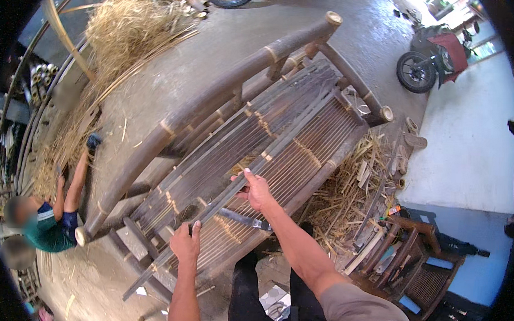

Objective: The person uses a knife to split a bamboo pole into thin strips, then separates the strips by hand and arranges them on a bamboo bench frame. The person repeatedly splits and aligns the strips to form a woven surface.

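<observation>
Long strip: in the head view, the dark strip [221, 197] is right in the grip, passing through both hands and leaving a loose length beyond each.
Left hand: the left hand [185, 242] is curled round it, thumb up along the top, on the stretch nearer the lower-left end.
Right hand: the right hand [256, 192] has it too, pinched between thumb and fingers, up and to the right of the left; what the hidden fingers do underneath I can't tell.
Strip's line: slantwise, lower left to upper right, much the same way as the bamboo bench [213, 105] lies beneath and beyond the grip.
Nearer hand: the left, for the short lower-left tail; the right, for the longer run up over the slats [322, 135].
Bench rail: up and left of the grip, well apart from both hands.
Knife: the knife [236, 216] lies just below the right hand, blade towards the left hand, handle by the right forearm; neither hand grasps it.
Shavings: the heap of shavings [351, 191] is off to the right of the grip, past the bench's near edge.
</observation>
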Demonstrator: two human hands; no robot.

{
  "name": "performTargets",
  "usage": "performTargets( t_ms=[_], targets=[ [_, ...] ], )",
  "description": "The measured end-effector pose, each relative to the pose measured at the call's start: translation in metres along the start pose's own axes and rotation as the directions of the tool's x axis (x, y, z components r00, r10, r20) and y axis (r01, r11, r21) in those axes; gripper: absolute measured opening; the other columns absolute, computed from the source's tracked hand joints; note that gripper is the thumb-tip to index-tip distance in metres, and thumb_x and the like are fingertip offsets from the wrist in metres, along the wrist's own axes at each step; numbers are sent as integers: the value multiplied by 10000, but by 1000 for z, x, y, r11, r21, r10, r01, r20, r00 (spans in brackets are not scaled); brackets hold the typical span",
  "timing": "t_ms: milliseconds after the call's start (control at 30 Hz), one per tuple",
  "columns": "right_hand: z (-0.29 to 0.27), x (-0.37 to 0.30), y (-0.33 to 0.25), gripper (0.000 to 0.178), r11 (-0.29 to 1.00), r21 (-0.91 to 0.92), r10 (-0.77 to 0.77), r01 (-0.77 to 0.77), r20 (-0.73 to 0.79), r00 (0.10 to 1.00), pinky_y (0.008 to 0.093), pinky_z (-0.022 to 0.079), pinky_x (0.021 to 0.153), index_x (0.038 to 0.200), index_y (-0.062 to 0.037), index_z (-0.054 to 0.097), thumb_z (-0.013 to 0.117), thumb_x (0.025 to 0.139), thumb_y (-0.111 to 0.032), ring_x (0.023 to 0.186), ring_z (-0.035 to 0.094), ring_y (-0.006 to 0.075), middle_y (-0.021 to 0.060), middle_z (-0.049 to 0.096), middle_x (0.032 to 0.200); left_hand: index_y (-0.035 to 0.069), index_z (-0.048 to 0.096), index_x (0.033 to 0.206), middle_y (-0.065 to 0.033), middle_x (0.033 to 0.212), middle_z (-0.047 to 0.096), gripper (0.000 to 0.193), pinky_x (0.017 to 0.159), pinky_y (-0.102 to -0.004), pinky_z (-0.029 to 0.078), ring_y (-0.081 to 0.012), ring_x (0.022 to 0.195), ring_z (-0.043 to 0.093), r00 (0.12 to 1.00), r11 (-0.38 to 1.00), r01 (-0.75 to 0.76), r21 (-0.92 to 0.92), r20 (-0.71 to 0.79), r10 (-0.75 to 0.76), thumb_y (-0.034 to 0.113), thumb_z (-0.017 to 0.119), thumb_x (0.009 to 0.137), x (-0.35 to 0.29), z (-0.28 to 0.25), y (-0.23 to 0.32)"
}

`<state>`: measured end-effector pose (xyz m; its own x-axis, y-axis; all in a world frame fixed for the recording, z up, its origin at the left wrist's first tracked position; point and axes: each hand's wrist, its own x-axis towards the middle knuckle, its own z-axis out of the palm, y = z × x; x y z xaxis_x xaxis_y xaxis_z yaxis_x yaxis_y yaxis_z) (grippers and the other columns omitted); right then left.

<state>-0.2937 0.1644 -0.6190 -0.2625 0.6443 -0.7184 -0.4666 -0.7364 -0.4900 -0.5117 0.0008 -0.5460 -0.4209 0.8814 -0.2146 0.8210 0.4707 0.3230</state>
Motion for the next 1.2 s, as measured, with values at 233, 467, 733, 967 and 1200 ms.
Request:
performTargets(
  t_ms=[233,467,733,967,1200],
  targets=[
    [0,47,-29,397,992,-121,-41,46,41,998,459,581,820,1148,-73,579,550,1017,-446,994,692,251,140,696,1155,78,650,824,-187,716,666,529,629,-518,483,-412,695,649,999,999,-10,51,-30,11,597,608,912,59,37,-8],
    [-73,54,0,519,400,-910,-524,110,-129,842,513,447,1015,1349,-20,542,563,996,-400,1163,571,405,209,603,1246,66,671,884,-215,786,679,542,666,-534,485,-439,744,653,986,997,-69,-24,-154,64,599,585,926,151,72,-13],
    [-162,25,45,488,-44,-999,-624,2,30,781,521,374,1116,1378,-47,539,608,988,-332,1360,395,393,186,428,1462,22,692,945,-186,873,710,394,741,-483,508,-410,777,654,949,977,-163,138,-247,194,413,646,956,221,111,-40],
    [-182,29,58,506,-113,-986,-669,127,170,724,533,345,1129,1380,-62,540,607,982,-366,1368,373,383,170,418,1465,8,701,925,-222,865,697,391,723,-487,498,-417,777,645,881,929,-326,176,-300,366,397,667,947,255,148,-78],
    [-182,34,64,508,-139,-976,-732,169,216,647,531,339,1093,1340,-58,548,645,949,-367,1320,403,392,175,450,1409,54,674,908,-185,813,683,391,736,-483,465,-404,769,635,907,923,-336,189,-200,371,442,643,947,270,160,-83]
  ],
)
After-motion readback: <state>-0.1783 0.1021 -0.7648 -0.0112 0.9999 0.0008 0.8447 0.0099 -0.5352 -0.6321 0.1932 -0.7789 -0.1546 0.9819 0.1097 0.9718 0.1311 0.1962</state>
